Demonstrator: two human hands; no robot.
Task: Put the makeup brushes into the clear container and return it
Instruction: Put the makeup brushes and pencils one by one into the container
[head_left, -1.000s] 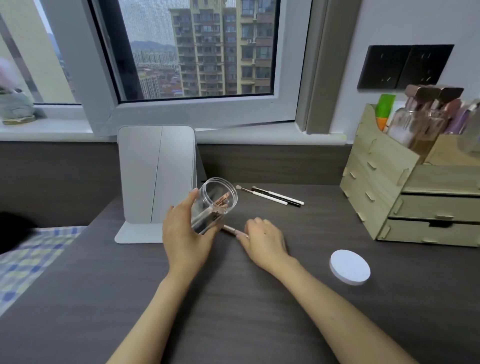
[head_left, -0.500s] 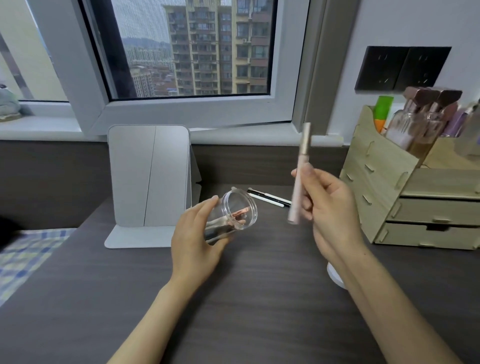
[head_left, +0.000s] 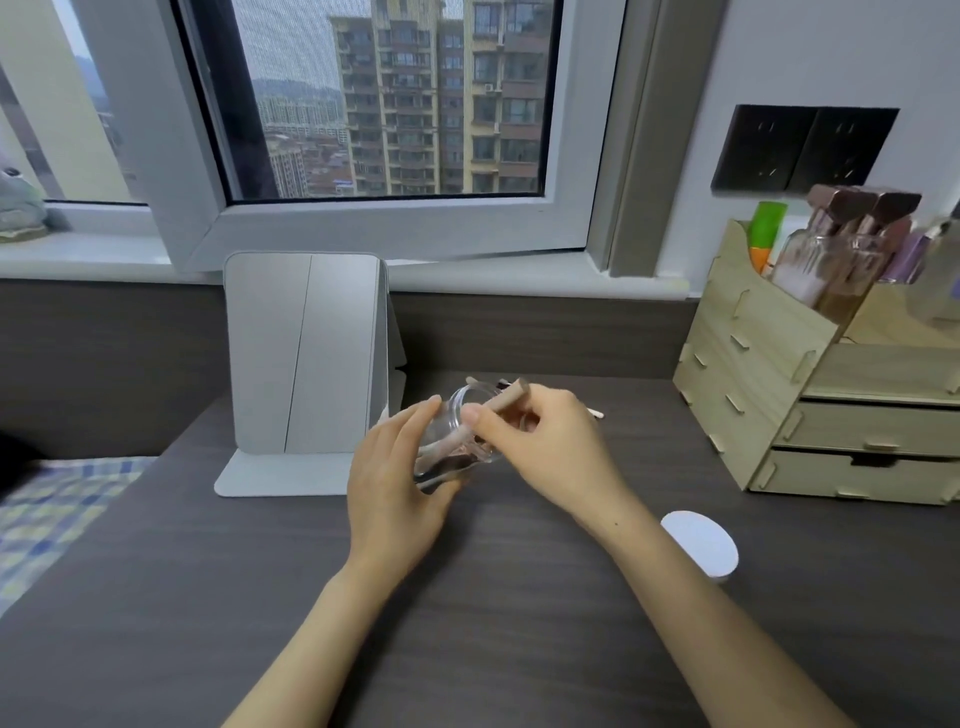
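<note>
My left hand (head_left: 395, 488) grips the clear container (head_left: 457, 441), tilted with its mouth up and to the right, just above the dark desk (head_left: 519, 623). My right hand (head_left: 550, 447) pinches a pink makeup brush (head_left: 506, 402) whose lower part is inside the container's mouth. Other brushes lie within the container. Behind my right hand, more brushes lie on the desk, mostly hidden; one white tip (head_left: 596, 413) sticks out to the right.
A folding grey mirror (head_left: 306, 358) stands behind the container at the left. A wooden drawer organiser (head_left: 810, 410) with bottles stands at the right. A round white lid (head_left: 698, 543) lies near my right forearm. A checked blanket (head_left: 57, 499) is off the desk's left edge.
My right hand picked the pink brush off the desk, raised it upright, then brought it down and left into the container's mouth. My left hand kept hold of the container.
</note>
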